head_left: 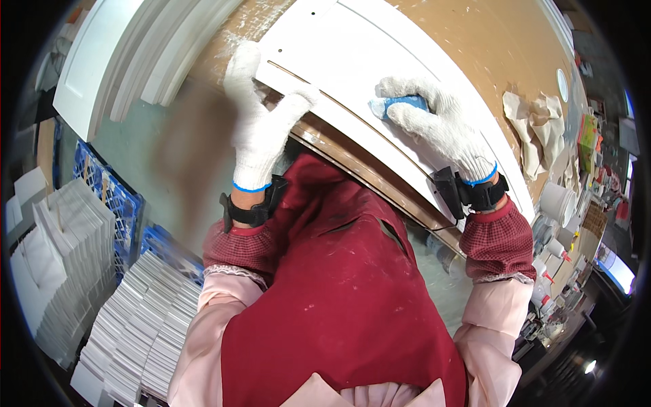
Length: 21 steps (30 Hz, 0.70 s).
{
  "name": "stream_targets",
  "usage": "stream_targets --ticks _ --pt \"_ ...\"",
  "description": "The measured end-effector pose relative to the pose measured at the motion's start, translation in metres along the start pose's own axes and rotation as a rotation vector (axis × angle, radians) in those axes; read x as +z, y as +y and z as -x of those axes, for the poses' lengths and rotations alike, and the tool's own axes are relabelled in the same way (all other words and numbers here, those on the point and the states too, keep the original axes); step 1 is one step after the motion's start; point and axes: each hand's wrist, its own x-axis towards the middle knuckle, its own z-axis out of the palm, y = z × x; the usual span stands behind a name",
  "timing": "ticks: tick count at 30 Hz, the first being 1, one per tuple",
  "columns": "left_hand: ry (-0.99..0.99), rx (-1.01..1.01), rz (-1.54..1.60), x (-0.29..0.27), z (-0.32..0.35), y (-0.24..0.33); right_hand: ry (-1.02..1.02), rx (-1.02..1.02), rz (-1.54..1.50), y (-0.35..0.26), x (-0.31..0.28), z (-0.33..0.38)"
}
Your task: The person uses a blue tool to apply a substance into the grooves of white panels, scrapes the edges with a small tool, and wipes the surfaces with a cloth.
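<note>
My right hand (441,119), in a white knit glove, is closed around a small blue block (405,106) with white dust on it, which looks like a sanding block. The block rests on a long white panel (352,47) that has a thin groove along its near side and small dark holes. At the panel's near left corner is my left hand (263,119), gloved too, with the thumb spread from the stretched fingers. It touches the corner; part of the fingers' contact is hidden. Both wrists wear black straps.
The panel lies on a brown worktable (498,41) marked with white dust. White panels (108,61) stand at the far left, with stacked white boards (142,319) and blue crates (112,197) below them. Crumpled cloth (536,129) and a white tub (558,203) are at right.
</note>
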Motion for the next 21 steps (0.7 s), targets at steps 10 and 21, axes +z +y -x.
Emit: stream_targets --ticks 10,21 --pt "0.005 -0.093 -0.202 -0.002 -0.001 0.008 0.032 0.073 -0.126 0.018 -0.014 0.034" --pt "-0.091 0.113 -0.553 -0.022 -0.002 -0.008 0.09 0.134 -0.247 0.043 -0.032 0.075"
